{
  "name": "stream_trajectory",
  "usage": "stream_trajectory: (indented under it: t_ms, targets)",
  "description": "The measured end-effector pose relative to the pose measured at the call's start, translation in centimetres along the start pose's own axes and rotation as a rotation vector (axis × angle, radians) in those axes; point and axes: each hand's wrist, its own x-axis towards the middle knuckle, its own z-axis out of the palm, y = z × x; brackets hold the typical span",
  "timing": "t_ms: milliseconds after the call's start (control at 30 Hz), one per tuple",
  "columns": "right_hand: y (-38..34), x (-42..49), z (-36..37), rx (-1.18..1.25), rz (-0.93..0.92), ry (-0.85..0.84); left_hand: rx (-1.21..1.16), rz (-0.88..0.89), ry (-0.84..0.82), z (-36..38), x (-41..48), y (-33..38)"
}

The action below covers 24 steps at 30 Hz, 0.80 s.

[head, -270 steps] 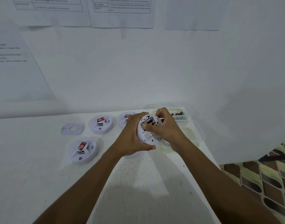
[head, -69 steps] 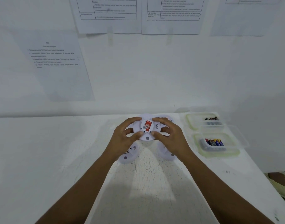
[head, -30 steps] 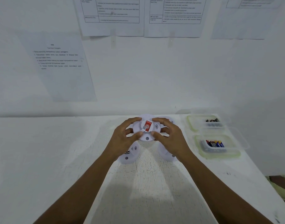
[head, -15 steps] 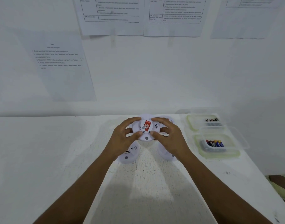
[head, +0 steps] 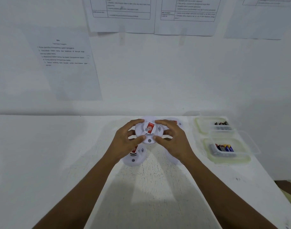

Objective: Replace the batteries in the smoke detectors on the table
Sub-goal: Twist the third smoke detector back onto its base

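Observation:
A round white smoke detector (head: pixel 148 132) with a red sticker on top is held face up just above the white table (head: pixel 58 162). My left hand (head: pixel 125 142) grips its left rim and my right hand (head: pixel 172 141) grips its right rim, thumbs at the near edge. Another detector (head: pixel 134 157) lies on the table partly under my left hand. A further one (head: pixel 177 123) shows behind my right hand, and part of one more (head: pixel 172 160) peeks out under my right wrist.
Two clear plastic tubs stand at the right: the far tub (head: pixel 207 125) and the near tub (head: pixel 232 156), each holding several batteries. Printed sheets hang on the white wall behind. The table's right edge runs close to the tubs.
Hardly anything has moved in the last second; both hands keep the same hold on the detector. Nine seconds ago it was held back-side up with its batteries showing.

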Motion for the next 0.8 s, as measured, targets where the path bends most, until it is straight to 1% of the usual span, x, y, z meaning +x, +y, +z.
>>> stream_trajectory:
  t_ms: [233, 533, 800]
  targets:
    - [0.0, 0.7, 1.5, 0.006, 0.018, -0.016, 0.004, -0.013, -0.004, -1.7, 0.3, -0.9]
    - [0.4, 1.7, 3.3, 0.019, 0.031, 0.013, 0.032, 0.038, 0.012, -3.3, 1.0, -1.6]
    - [1.1, 2.6, 4.5, -0.039, 0.023, 0.031, 0.064, 0.061, 0.019, -4.3, 1.5, -2.6]
